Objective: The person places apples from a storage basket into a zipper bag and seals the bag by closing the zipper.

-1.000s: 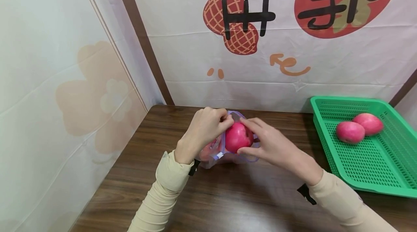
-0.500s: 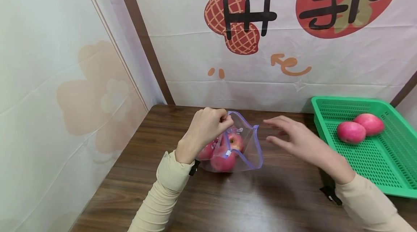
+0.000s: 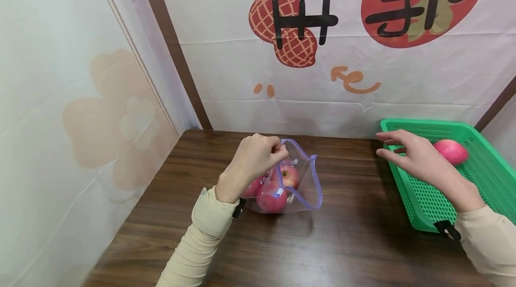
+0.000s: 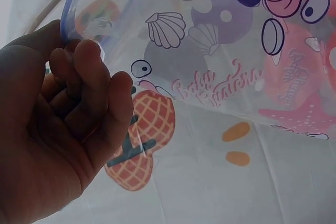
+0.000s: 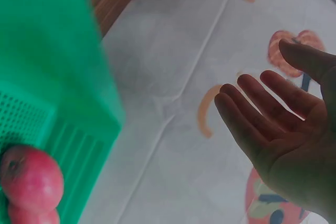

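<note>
A dark wood-grain worktop (image 3: 342, 242) is bounded at the back by a pale printed backdrop (image 3: 230, 76) and at the left by a side panel (image 3: 117, 130) marked with a faint flower. At the right, a green perforated basket (image 3: 433, 202) is set well apart from the bag. Two pink-red apples are contained in it: one apple (image 3: 451, 152) is visible from the head, while both, lying against each other, are shown at the right wrist, where the picture is cut off at the lower apple (image 5: 31, 216). In the head view, part of the basket is covered by the right hand (image 3: 419, 157).

The clear plastic bag (image 3: 300, 202), edged in purple and printed with cartoon motifs, is placed on the worktop just right of the left hand (image 3: 255, 159); its mouth is turned toward the right. Several apples (image 3: 274, 199) are seen through its wall, partly hidden by the left hand. The bag's upper rim is pinched by the left hand, its fingers curled. The right hand is held in the air over the basket's left side, the fingers extended and the thumb set apart. Both forearms are covered by cream sleeves (image 3: 197, 242), with black bands (image 3: 239, 207) worn at the wrists.
</note>
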The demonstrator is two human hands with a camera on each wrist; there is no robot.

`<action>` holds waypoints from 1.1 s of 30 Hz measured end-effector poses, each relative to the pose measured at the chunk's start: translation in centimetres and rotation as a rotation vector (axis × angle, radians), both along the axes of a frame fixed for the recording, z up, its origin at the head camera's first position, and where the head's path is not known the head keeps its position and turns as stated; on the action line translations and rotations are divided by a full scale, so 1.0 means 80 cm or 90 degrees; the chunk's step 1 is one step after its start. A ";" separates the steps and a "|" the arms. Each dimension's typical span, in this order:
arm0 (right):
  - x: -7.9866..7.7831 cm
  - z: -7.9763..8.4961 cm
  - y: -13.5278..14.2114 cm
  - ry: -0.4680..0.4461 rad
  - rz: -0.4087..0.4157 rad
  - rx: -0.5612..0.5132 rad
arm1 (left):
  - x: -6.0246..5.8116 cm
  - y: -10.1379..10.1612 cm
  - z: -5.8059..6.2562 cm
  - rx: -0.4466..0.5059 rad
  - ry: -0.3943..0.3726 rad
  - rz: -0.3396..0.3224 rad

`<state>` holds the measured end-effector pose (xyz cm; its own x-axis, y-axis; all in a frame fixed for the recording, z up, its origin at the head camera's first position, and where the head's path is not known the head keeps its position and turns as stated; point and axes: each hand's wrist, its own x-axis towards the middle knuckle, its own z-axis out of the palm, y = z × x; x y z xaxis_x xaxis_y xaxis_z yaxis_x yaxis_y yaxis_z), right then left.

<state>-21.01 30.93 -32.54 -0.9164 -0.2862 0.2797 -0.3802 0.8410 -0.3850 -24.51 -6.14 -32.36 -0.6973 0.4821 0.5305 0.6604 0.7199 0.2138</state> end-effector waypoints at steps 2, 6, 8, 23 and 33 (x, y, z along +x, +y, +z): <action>-0.006 -0.002 0.010 -0.011 -0.012 0.003 | 0.000 -0.002 -0.001 0.000 0.000 0.001; -0.017 -0.008 0.030 -0.034 -0.036 0.016 | 0.001 -0.004 -0.002 0.001 -0.001 0.000; -0.023 -0.011 0.041 -0.047 -0.045 0.034 | 0.002 -0.004 -0.002 -0.001 -0.003 0.000; -0.057 -0.031 0.110 -0.130 -0.087 0.101 | 0.001 -0.007 -0.004 0.000 0.004 0.002; -0.072 -0.040 0.135 -0.145 -0.087 0.133 | 0.002 -0.009 -0.002 -0.003 0.009 0.005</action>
